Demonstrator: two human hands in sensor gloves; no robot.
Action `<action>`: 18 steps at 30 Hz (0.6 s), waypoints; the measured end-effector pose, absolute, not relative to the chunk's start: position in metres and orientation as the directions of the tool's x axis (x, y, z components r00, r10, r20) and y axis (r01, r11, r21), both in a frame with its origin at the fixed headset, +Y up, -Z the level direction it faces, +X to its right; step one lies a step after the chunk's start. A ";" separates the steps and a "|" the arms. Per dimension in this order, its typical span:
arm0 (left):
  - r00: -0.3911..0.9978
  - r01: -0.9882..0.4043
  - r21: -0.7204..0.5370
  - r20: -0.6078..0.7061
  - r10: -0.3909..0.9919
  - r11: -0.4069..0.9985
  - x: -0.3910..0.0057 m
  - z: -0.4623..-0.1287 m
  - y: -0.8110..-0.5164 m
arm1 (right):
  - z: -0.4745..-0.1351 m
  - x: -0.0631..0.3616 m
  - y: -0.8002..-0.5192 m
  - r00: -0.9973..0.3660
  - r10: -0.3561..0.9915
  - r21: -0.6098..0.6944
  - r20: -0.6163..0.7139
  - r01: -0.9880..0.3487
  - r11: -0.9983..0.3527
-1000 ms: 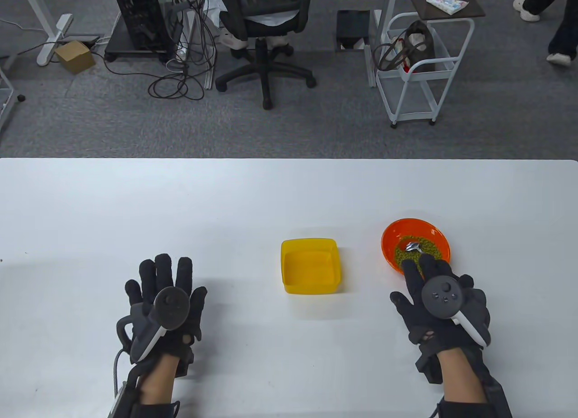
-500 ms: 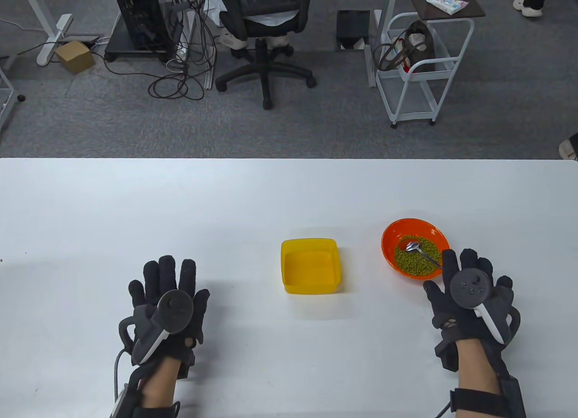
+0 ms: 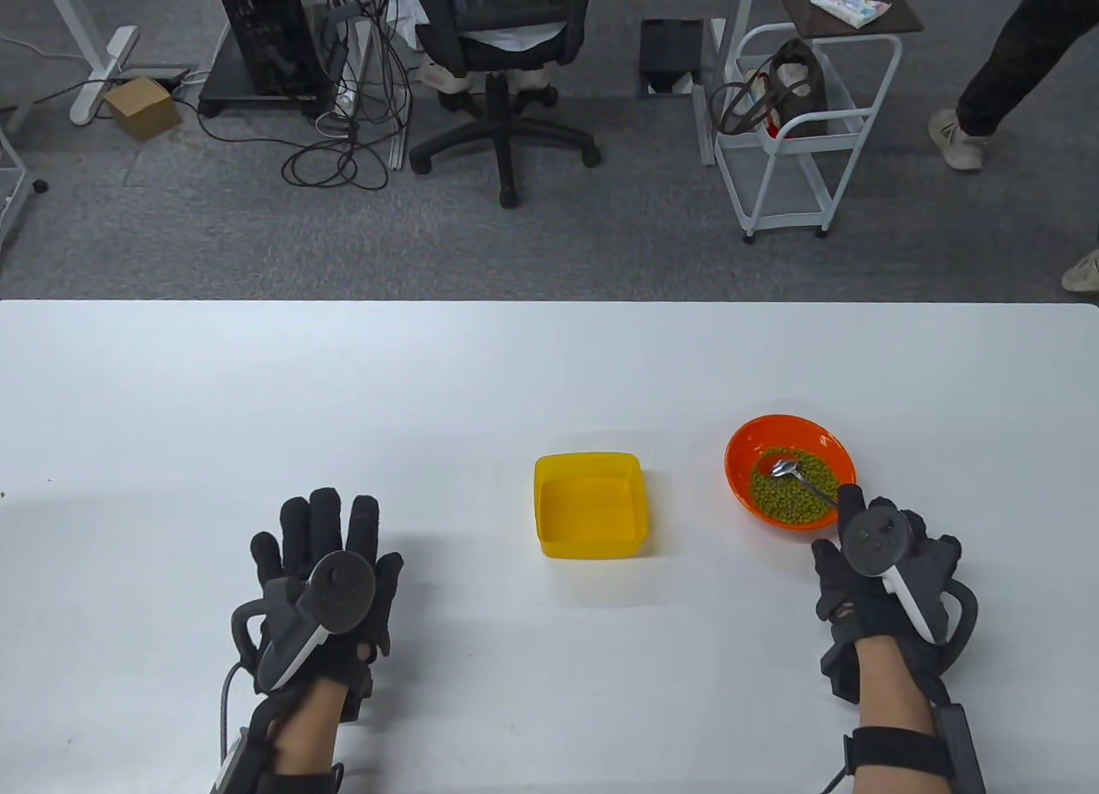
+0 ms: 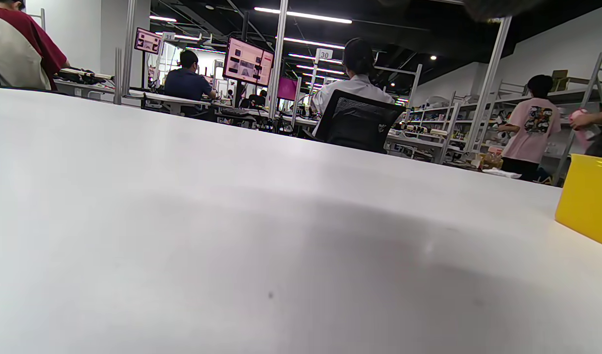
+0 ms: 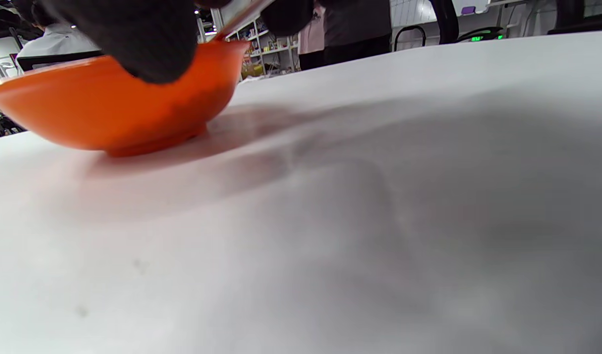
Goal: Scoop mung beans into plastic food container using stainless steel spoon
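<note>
Right hand (image 3: 889, 575): the fingers (image 3: 850, 504) reach the near rim of the orange bowl (image 3: 745, 451), at the end of the spoon handle; the tracker hides the fingertips from above, and the right wrist view shows only a dark fingertip (image 5: 133, 39) against the bowl (image 5: 84, 113) wall with a strip of handle above it, so whether the fingers pinch the handle cannot be told. Spoon (image 3: 794, 474): lies in the bowl, its head on the beans (image 3: 786, 498) toward the far side, its handle slanting back over the near-right rim toward the right hand. Bowl: stands on the white table (image 3: 429, 382), beans filling its bottom. Yellow container (image 3: 590, 505): sits on the table to the left of the bowl, apart from it, open side up, nothing visible inside; the left wrist view shows only one corner of the container (image 4: 586, 199) at the right edge. Left hand (image 3: 322, 575): lies flat on the table well to the left of the bowl, beyond the container, palm down, fingers (image 3: 326, 519) extended and close together, thumb out to the side, touching nothing but the table.
</note>
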State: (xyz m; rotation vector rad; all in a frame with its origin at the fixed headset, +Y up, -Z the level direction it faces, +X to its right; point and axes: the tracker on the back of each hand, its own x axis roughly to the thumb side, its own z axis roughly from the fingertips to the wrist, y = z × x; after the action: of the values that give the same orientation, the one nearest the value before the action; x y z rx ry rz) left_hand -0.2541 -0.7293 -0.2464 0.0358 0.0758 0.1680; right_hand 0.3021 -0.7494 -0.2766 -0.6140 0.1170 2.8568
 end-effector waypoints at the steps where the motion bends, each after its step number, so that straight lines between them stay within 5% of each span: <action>1: 0.983 -0.165 0.041 -0.073 0.168 0.985 -0.254 -0.246 -0.729 | -0.277 0.302 -0.750 -0.890 0.189 0.029 -0.415 -0.221 -0.975; 18: 0.985 -0.152 0.024 -0.078 0.153 0.988 -0.252 -0.247 -0.729 | -0.280 0.285 -0.744 -0.938 0.127 -0.051 -0.323 -0.116 -0.992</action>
State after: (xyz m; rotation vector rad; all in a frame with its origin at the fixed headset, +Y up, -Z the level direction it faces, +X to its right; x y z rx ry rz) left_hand -0.2517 -0.7289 -0.2467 0.0183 0.0800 0.1532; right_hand 0.2855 -0.7439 -0.2798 -0.4989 -0.0465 2.9762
